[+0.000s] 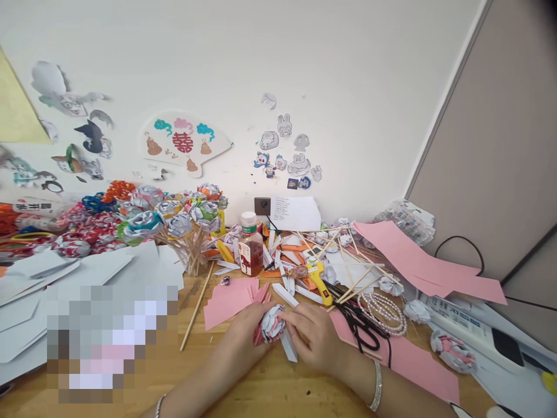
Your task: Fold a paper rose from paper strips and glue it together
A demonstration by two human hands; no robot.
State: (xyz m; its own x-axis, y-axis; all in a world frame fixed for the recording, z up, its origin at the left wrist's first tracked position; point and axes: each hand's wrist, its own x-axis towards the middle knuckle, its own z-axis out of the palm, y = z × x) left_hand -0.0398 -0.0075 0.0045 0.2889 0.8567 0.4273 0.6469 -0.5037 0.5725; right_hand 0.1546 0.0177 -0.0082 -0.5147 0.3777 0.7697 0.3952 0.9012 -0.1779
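Note:
Both hands meet low in the middle of the wooden desk (256,389). My left hand (243,339) and my right hand (315,337) are closed around a small folded paper flower (272,325), grey-white with pink edges. A white paper strip (288,348) sticks out under the right fingers. Pink paper pieces (228,299) lie just behind the hands. A bracelet circles each wrist.
A bunch of paper roses on sticks (183,217) stands at the back left. A glue bottle (250,247), yellow glue gun (319,281), black scissors (361,325), bead string (385,310), wooden sticks and pink sheets (418,261) crowd the right. White paper (87,267) lies left.

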